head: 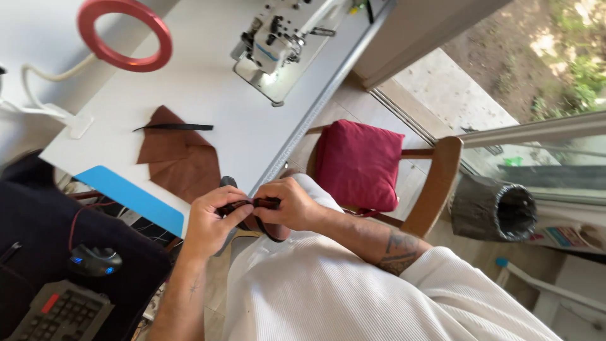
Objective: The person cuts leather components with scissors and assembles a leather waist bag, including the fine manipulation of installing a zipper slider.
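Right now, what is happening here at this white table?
A person in a white top holds a dark leather strap with both hands, the left hand and the right hand pinching it close together beside the white table. Brown leather pieces lie on the table, with a sewing machine further back. A wooden chair with a red cushion stands nearby.
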